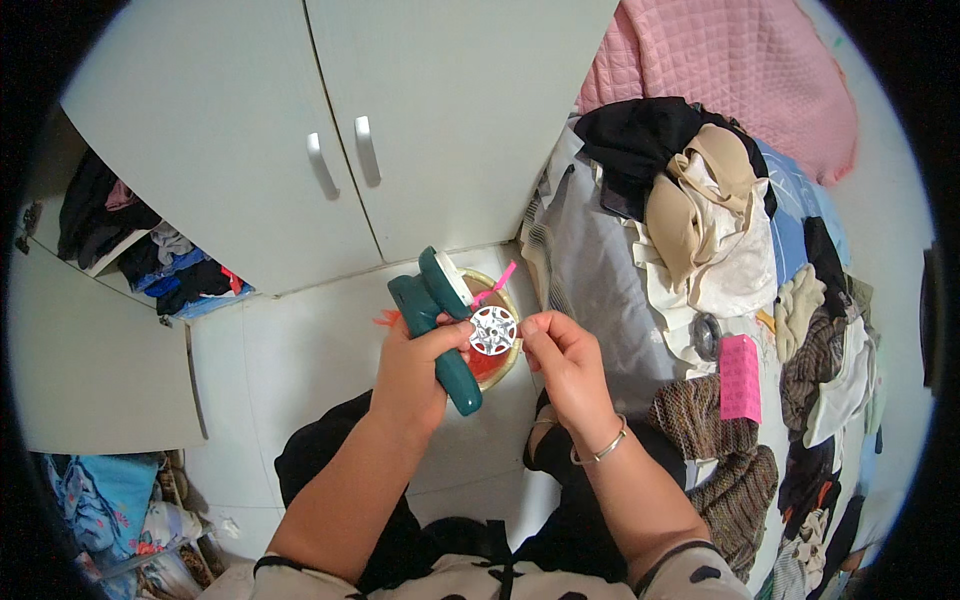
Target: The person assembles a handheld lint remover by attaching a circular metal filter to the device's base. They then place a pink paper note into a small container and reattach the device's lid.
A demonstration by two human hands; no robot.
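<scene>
My left hand (415, 365) is wrapped round a dark green handheld fabric shaver (458, 382) with a pale round head. Next to that head is a silver, pierced metal disc (493, 330), with red showing through its holes. A left fingertip overlaps the disc's left edge. My right hand (565, 360) is closed in a pinch at the disc's right rim, and its fingers partly hide the contact. Underneath stands a round bin (500, 372) with a pale yellowish rim and red inside. A thin pink strip (508, 274) sticks up beside the shaver head.
White cabinet doors (450, 120) with metal handles rise ahead. An open compartment at left holds folded clothes (185, 265). On the right, a bed carries piled clothing (710, 230), a pink quilt (740, 70), a roll of tape (706, 337) and a pink card (740, 378). White tiles (300, 350) cover the floor.
</scene>
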